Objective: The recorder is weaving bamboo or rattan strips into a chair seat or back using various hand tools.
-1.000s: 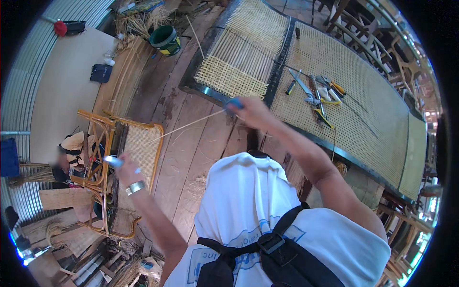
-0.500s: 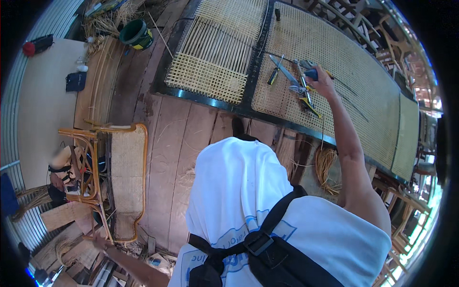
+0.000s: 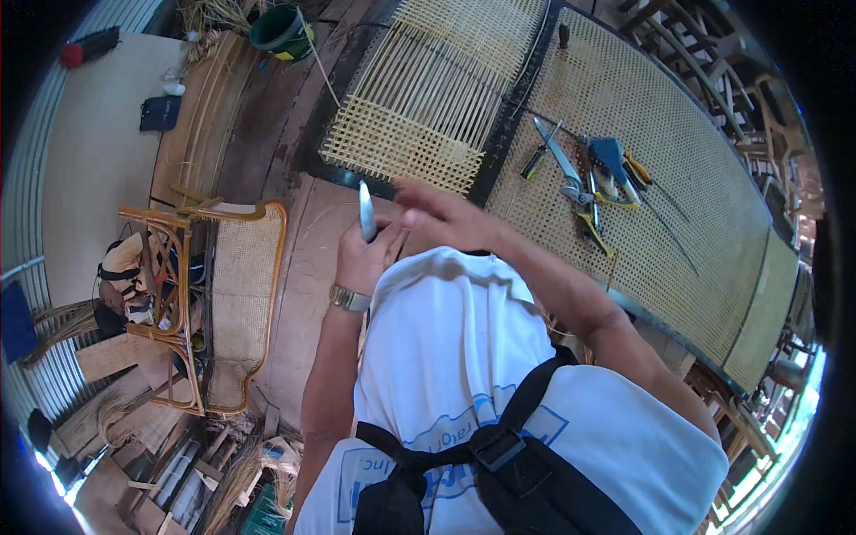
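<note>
In front of my chest, my left hand [image 3: 361, 259], with a watch on its wrist, is closed around a pointed, pale-bladed tool [image 3: 366, 212]. It looks like a knife; its handle is hidden in the hand. Close beside it, my right hand [image 3: 432, 207] has its fingers stretched out toward the near edge of the half-woven cane panel [image 3: 401, 134], and its thumb is near the left fingers. Open gaps between long strands show in the panel's middle. On the finished cane panel [image 3: 678, 196] lie yellow-handled pliers [image 3: 593, 227], a blue object [image 3: 609, 156] and a screwdriver [image 3: 533, 164].
A dark frame [image 3: 477, 192] borders the cane panels. At the far left stand a green bucket [image 3: 282, 34] and a long board [image 3: 201, 116]. A cane-seated chair [image 3: 241, 303] lies to my left, beside another person [image 3: 125, 267]. Wooden furniture frames [image 3: 713, 71] crowd the far right.
My right hand has left the tools on the panel and come in toward my chest. My left hand has risen from the lower left to meet it, now showing the pale blade.
</note>
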Demonstrator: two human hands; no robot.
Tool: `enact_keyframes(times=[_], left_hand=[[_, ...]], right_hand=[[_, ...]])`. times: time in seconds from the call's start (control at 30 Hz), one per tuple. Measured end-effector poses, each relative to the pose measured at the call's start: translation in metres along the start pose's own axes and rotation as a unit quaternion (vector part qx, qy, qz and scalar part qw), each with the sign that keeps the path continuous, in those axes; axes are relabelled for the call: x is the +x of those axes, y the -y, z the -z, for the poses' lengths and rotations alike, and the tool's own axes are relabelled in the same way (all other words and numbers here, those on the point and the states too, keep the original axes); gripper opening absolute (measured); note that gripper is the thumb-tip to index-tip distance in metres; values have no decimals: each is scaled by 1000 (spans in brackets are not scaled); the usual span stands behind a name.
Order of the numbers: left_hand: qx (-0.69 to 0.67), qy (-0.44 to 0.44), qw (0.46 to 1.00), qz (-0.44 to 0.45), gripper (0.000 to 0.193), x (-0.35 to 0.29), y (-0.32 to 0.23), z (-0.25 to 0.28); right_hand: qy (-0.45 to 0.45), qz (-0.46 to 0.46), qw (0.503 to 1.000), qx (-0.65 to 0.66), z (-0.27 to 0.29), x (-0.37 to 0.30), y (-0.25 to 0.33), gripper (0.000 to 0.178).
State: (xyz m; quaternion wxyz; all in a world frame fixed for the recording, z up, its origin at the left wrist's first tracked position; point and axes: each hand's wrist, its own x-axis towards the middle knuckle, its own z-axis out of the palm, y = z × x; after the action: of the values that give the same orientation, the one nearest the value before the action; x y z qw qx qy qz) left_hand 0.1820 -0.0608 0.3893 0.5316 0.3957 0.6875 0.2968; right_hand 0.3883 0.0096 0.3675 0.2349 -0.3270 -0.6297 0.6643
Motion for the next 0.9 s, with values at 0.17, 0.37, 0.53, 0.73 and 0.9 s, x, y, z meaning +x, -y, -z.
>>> enact_keyframes(times=[0.17,0.37,0.53,0.73,0.9], left_hand=[[-311,109,936,123,10,8,-34,9],[-487,63,861,134,21,34,-29,18],[-265,29,961,72,21,32,-56,-35],[-161,20,985,59,17,45,-60,-44],[-121,-308,942,53,20,61,-32,92]], right_hand=[[-70,9,998,4,13,-20,15,18],[-130,-51,983,118,37,-36,8,15],[-116,-78,979,146,41,-33,-6,15],[-90,-27,992,87,52,-27,-12,16],[-63,-97,991,-69,163,-74,-34,19]])
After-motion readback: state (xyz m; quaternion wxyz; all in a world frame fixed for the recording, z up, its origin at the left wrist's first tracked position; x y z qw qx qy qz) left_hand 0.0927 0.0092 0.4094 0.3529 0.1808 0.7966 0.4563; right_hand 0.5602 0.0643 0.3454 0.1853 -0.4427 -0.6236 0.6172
